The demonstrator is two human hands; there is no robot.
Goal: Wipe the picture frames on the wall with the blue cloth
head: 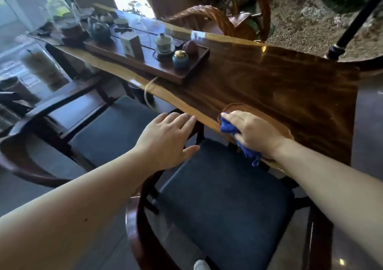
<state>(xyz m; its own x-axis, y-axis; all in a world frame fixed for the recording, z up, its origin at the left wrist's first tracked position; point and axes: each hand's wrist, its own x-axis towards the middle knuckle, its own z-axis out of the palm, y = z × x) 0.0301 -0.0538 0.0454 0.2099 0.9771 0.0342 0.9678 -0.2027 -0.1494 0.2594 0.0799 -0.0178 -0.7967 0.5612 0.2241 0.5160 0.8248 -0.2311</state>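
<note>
Clutched in the right hand [253, 132], the blue cloth [229, 127] is bunched at the near edge of the wooden table [290, 87], right of centre, over a small wooden tray [234, 107]. Left hand [165, 139] hovers flat, fingers spread, holding nothing, above a dark chair seat [223, 197]. Farther, upper left, a tea tray [192, 73] carries pots and cups.

I'm looking at a tea room: a long slab table [279, 79] carries a tea tray [145, 60] with teapot [101, 31] and cups, dark chairs [223, 203] beside it.
</note>
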